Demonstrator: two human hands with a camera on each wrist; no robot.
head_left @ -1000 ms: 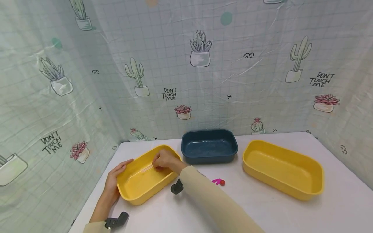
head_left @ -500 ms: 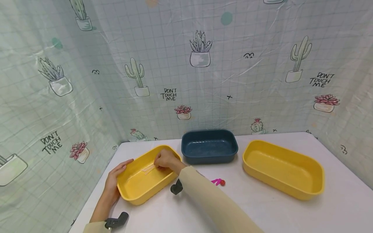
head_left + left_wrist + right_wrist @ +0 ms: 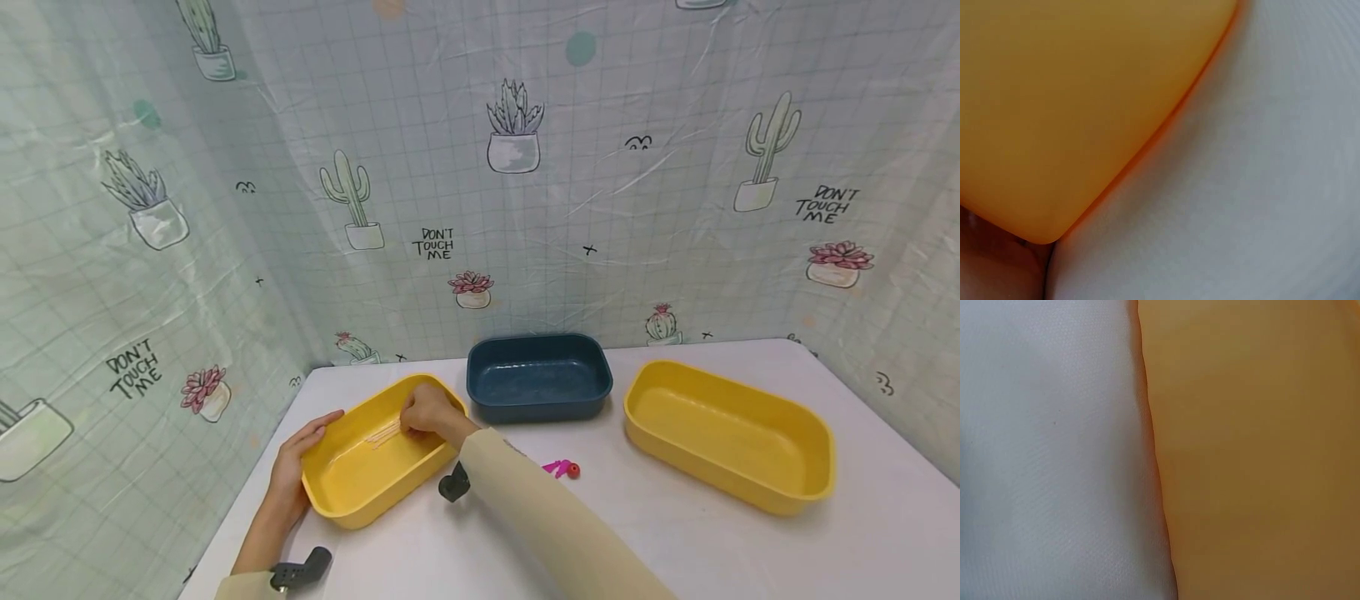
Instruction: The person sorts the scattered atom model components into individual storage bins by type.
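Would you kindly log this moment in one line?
Left hand: touching left yellow tray | right hand: inside it, beside pale sticks, grip hidden | pink piece, red bead: on table

blue tray (image 3: pixel 540 411), cactus-print curtain (image 3: pixel 577 192), white table (image 3: pixel 720 550)

Black "DON'T TOUCH ME" lettering (image 3: pixel 437 244), three times on the cactus-print sheet (image 3: pixel 570 296), plus small x marks (image 3: pixel 590 250).

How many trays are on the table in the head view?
3: a yellow tray at left, a dark blue tray at centre back, and another yellow tray at right.
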